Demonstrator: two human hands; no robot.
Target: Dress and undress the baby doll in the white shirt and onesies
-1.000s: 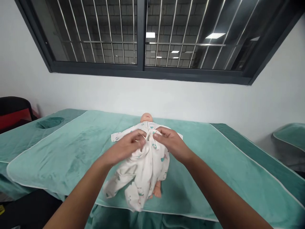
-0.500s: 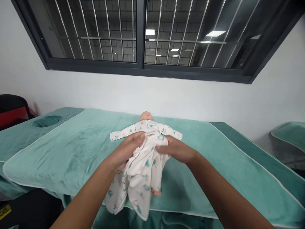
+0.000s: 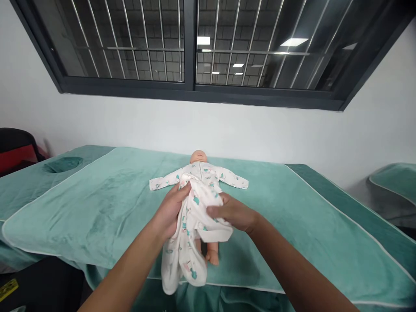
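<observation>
A baby doll (image 3: 198, 156) lies on its back, head toward the wall, in a long-sleeved white printed top (image 3: 234, 177) with both sleeves spread. Over its lower body I hold white baby pants (image 3: 191, 260) with a green and pink print; their two rounded, closed leg ends dangle toward me. My left hand (image 3: 169, 213) is closed on the gathered cloth at the left. On the right, my right hand (image 3: 236, 212) grips the fabric, thumb on top. The doll's bare foot (image 3: 212, 256) shows below the cloth; the rest of its legs is mostly hidden.
A green plush cover (image 3: 97, 203) spreads over the bed, with a round face hole (image 3: 63, 164) at the far left. Behind stands a white wall (image 3: 156, 125) under a barred window (image 3: 191, 89). A black object with a yellow label (image 3: 9, 289) sits at lower left.
The pants have swung and turned in my hands, so a wide band now hangs at the right. The doll's foot shows more. My left hand has shifted slightly down.
</observation>
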